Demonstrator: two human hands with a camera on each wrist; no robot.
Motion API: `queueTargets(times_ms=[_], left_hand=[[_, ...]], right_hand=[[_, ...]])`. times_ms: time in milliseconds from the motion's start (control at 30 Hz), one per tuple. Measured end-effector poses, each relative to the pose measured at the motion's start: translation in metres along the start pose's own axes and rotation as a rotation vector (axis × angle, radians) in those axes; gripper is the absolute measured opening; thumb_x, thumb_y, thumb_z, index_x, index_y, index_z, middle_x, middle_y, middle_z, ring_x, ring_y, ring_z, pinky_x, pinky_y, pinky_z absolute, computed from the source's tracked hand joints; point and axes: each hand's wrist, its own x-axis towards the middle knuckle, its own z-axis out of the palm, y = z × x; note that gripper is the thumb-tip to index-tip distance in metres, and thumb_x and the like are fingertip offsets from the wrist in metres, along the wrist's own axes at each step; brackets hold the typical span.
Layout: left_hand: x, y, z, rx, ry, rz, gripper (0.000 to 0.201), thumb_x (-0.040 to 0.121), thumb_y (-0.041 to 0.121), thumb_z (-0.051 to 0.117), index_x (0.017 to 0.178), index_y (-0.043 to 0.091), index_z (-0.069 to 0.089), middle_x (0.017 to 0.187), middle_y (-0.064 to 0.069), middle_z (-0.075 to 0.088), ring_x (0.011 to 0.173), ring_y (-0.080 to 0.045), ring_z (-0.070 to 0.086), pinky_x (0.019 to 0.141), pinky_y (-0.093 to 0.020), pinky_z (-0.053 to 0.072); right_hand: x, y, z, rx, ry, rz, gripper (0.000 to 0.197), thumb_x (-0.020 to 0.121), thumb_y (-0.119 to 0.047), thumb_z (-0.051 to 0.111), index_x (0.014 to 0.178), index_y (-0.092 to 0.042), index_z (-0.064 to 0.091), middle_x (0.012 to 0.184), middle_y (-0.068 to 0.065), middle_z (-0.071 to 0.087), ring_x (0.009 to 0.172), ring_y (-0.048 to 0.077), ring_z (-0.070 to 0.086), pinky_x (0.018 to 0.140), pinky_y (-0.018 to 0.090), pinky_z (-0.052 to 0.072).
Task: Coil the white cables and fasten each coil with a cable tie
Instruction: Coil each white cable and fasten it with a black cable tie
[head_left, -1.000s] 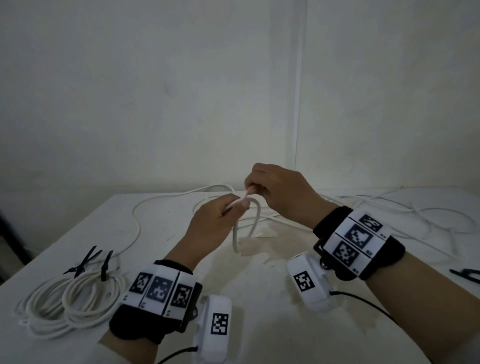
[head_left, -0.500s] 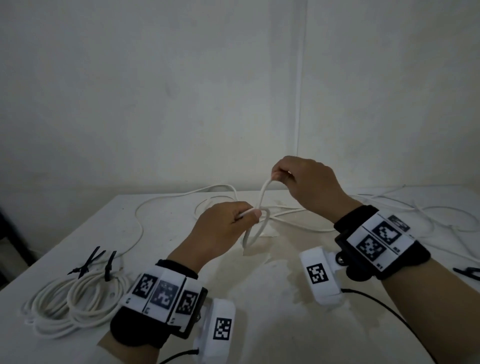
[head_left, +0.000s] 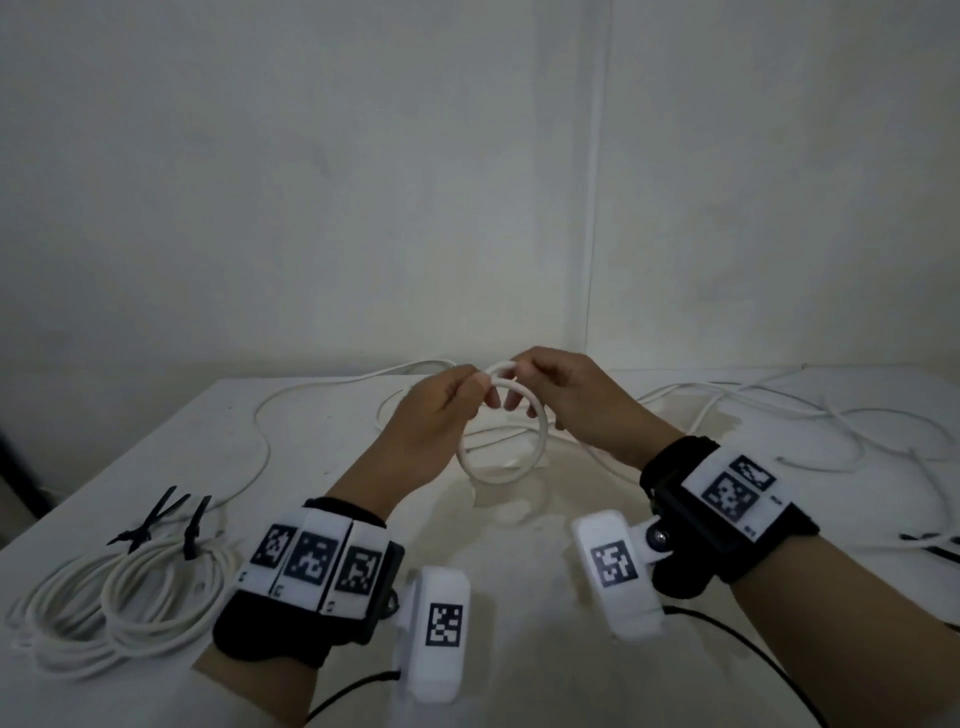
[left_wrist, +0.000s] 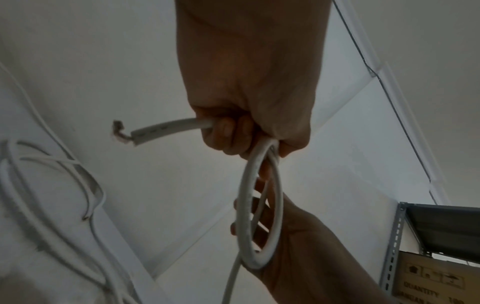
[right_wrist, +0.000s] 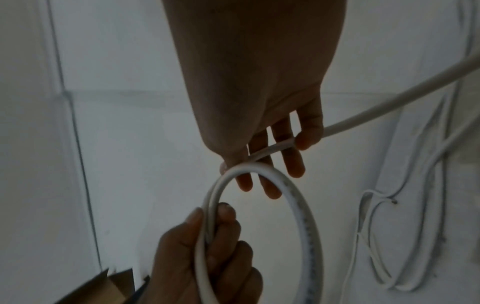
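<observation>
Fingers first — your left hand (head_left: 434, 415) is curled tight around the white cable (head_left: 540, 431), thumb and forefinger pinching two strands together at the top of a small loop. From the left wrist view, the cut end (left_wrist: 166, 131) of the cable pokes out sideways from that fist, frayed wire showing at its tip, while the loop (left_wrist: 259, 207) hangs down from the same grip.

Your right hand (head_left: 566, 395) meets it at the top of the loop, thumb and index finger pinching the cable just beside your left thumb. The other right fingers (right_wrist: 293, 164) are spread and nearly straight, and the free run of cable passes across them before trailing away to the right, down toward the table (head_left: 519, 571).

So the loop sits between your two hands, lifted above the table, roughly upright and hanging below both pinches. In the right wrist view you can see two strands lying side by side where your left fingers (right_wrist: 226, 214) clamp them.

Off to your left on the table lie two finished coils (head_left: 119, 608) — each cinched with a black cable tie (head_left: 195, 525), tails sticking up. More loose white cable (head_left: 779, 410) sprawls over the far right of the table, and a few black ties (head_left: 935, 545) lie at the right edge.
</observation>
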Motion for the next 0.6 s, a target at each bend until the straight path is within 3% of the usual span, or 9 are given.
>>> queueTargets(times_ms=[100,267,333,433,500,600], left_hand=[[0.012,-0.008,0.000,0.133,-0.015,0.051,0.030,0.099,0.018,0.036,0.072,0.021,0.051,0.060,0.006,0.039,0.052,-0.005,0.038,0.050,-0.017,0.028],[0.027,-0.028,0.008,0.242,0.000,0.087,0.023,0.100,0.021,0.033,0.088,0.013,0.052,0.062,0.010,0.040,0.056,-0.004,0.038,0.053,-0.012,0.031],[0.033,-0.039,0.014,0.258,0.014,0.095,0.026,0.100,0.022,0.033,0.093,0.010,0.055,0.071,0.006,0.046,0.062,-0.004,0.041,0.058,-0.011,0.031],[0.043,-0.057,0.024,0.275,0.080,0.116,0.034,0.098,0.030,0.035,0.097,0.004,0.058,0.088,-0.003,0.051,0.077,-0.014,0.045,0.063,-0.015,0.032],[0.047,-0.066,0.031,0.264,0.149,0.120,0.033,0.097,0.028,0.039,0.096,0.002,0.059,0.091,-0.008,0.054,0.082,-0.015,0.046,0.067,-0.013,0.033],[0.051,-0.071,0.042,0.236,0.233,0.094,0.025,0.095,0.021,0.046,0.094,0.000,0.060,0.091,-0.009,0.055,0.082,-0.016,0.047,0.068,-0.009,0.033]], right_hand=[[0.005,0.003,-0.001,0.139,0.010,0.101,0.024,0.099,-0.023,0.040,0.090,-0.017,0.062,0.070,-0.002,0.060,0.054,-0.003,0.052,0.049,0.011,0.035],[0.022,0.022,0.001,0.094,0.089,0.030,0.021,0.096,-0.024,0.046,0.084,-0.021,0.064,0.062,-0.005,0.056,0.058,0.007,0.047,0.060,0.022,0.040],[0.028,0.030,0.002,0.083,0.137,0.035,0.023,0.095,-0.026,0.047,0.080,-0.024,0.064,0.061,-0.007,0.056,0.058,0.006,0.047,0.064,0.026,0.039],[0.034,0.043,0.006,0.025,0.220,0.039,0.026,0.093,-0.025,0.051,0.069,-0.030,0.059,0.062,-0.009,0.058,0.059,0.005,0.048,0.068,0.030,0.039],[0.036,0.052,0.010,0.009,0.289,0.036,0.025,0.092,-0.025,0.054,0.068,-0.032,0.060,0.063,-0.010,0.059,0.059,0.003,0.049,0.066,0.027,0.039],[0.036,0.063,0.014,0.059,0.374,0.020,0.022,0.090,-0.022,0.056,0.071,-0.032,0.062,0.062,-0.011,0.059,0.055,-0.004,0.050,0.059,0.014,0.037]])
